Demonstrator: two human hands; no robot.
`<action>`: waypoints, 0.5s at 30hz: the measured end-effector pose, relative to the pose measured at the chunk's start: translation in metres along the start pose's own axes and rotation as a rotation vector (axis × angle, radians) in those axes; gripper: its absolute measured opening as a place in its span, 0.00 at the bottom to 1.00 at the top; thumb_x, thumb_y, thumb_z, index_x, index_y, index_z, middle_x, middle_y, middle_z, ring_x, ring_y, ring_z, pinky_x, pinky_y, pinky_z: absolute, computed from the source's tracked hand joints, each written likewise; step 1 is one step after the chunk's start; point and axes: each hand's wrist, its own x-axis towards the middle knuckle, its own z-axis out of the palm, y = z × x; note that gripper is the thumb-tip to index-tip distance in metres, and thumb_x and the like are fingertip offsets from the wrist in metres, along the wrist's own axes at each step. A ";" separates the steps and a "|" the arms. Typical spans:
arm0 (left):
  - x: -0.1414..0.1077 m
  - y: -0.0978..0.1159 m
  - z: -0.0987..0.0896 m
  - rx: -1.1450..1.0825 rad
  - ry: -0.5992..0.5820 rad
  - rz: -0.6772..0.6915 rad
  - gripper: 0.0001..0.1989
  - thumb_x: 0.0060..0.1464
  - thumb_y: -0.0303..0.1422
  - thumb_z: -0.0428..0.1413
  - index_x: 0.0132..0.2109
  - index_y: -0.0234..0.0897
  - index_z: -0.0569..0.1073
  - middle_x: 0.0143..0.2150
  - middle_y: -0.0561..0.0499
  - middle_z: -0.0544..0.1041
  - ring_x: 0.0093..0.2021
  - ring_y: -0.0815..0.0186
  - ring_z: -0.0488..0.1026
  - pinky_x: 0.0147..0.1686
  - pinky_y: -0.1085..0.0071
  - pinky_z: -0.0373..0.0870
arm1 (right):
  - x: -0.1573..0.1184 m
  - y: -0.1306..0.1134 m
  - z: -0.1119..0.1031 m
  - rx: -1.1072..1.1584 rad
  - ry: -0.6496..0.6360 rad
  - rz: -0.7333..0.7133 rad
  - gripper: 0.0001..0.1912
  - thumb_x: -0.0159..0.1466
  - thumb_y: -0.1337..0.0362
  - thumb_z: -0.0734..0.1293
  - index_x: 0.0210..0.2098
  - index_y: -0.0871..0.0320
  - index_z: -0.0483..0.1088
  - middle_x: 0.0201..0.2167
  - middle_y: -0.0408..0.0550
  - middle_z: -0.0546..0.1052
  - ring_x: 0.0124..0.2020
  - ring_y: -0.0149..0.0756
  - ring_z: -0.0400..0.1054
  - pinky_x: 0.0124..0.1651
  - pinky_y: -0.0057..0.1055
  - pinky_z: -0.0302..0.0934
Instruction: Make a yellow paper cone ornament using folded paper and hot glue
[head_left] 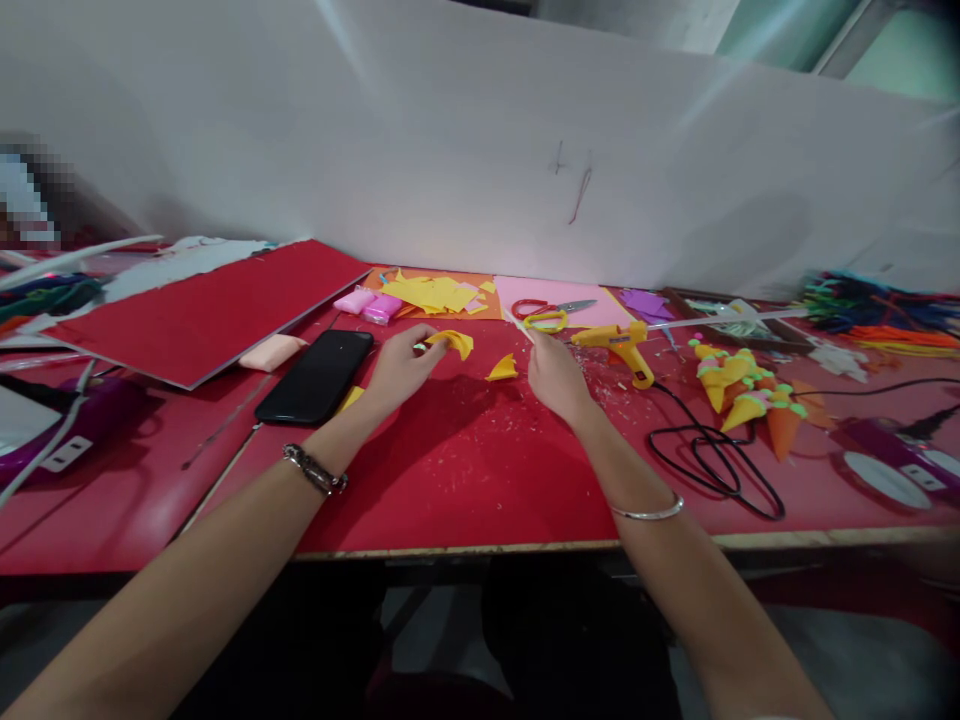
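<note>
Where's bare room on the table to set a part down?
Front middle of the table, between phone and cord, though specked with bits. Also left of the phone, up to the purple unit. Crowded: the back, with scissors and glue gun; the right, with cones.

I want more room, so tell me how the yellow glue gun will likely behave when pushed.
The glue gun lies flat, so it would probably slide rather than roll. Its loosely looped black cord may drag. The long pale stick apparently jutting from its back could swing into nearby things.
</note>
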 end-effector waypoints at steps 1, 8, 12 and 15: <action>0.000 0.000 0.000 0.041 -0.009 0.035 0.11 0.51 0.38 0.48 0.31 0.34 0.68 0.22 0.55 0.66 0.22 0.73 0.62 0.22 0.77 0.57 | 0.000 0.003 0.002 -0.031 -0.037 0.014 0.22 0.56 0.76 0.52 0.50 0.66 0.60 0.42 0.60 0.70 0.44 0.42 0.64 0.45 0.38 0.57; -0.002 0.001 -0.001 0.348 -0.350 0.392 0.08 0.50 0.31 0.49 0.34 0.35 0.71 0.31 0.51 0.73 0.30 0.70 0.66 0.30 0.75 0.58 | 0.000 0.002 0.000 -0.019 0.032 -0.045 0.19 0.55 0.76 0.55 0.46 0.64 0.64 0.43 0.58 0.68 0.47 0.43 0.60 0.49 0.40 0.54; -0.003 0.002 0.000 0.428 -0.390 0.433 0.08 0.49 0.31 0.49 0.35 0.35 0.71 0.31 0.50 0.73 0.30 0.68 0.67 0.30 0.74 0.58 | -0.002 -0.015 -0.009 0.322 0.002 -0.211 0.13 0.60 0.65 0.56 0.44 0.60 0.63 0.37 0.51 0.70 0.39 0.35 0.64 0.44 0.33 0.58; -0.003 0.001 -0.001 0.444 -0.394 0.416 0.07 0.50 0.32 0.49 0.32 0.36 0.72 0.29 0.51 0.73 0.28 0.69 0.66 0.29 0.75 0.57 | -0.008 -0.026 -0.012 0.493 -0.258 -0.316 0.17 0.59 0.59 0.59 0.47 0.59 0.61 0.36 0.47 0.71 0.36 0.31 0.65 0.41 0.29 0.59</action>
